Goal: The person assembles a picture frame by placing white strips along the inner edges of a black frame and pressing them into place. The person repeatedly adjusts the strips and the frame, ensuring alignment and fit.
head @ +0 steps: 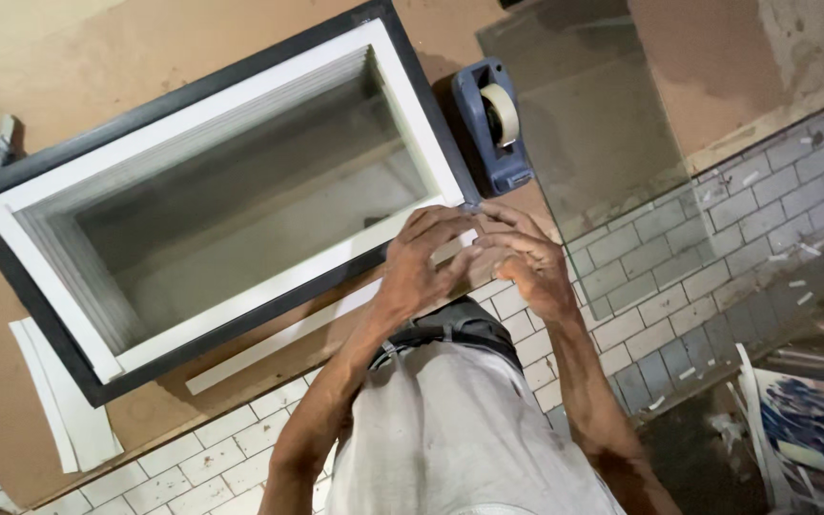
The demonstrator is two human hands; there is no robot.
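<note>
The tabletop [193, 57] is a brown board that carries every item listed here. The picture frame [216, 205], the landmark, lies flat on it, face down: a dark outer moulding with a white inner border around a stack of glass or backing sheets. A pane of clear glass [603, 124] lies right of the frame and overhangs the tabletop edge above the tiled floor [717, 248]. A loose white strip [278, 343] lies along the near long side of the frame, just beside it. White strips of card [64, 410] rest off the frame's near left corner. A blue tape dispenser [490, 124] with a roll of pale tape stands just beside the frame's right short side.

The left hand [422, 262] and the right hand [526, 257] meet at the frame's near right corner, fingertips close together and pressing on the white border. A small clear piece of tape appears between the fingertips; whether it is pinched cannot be determined.
</note>
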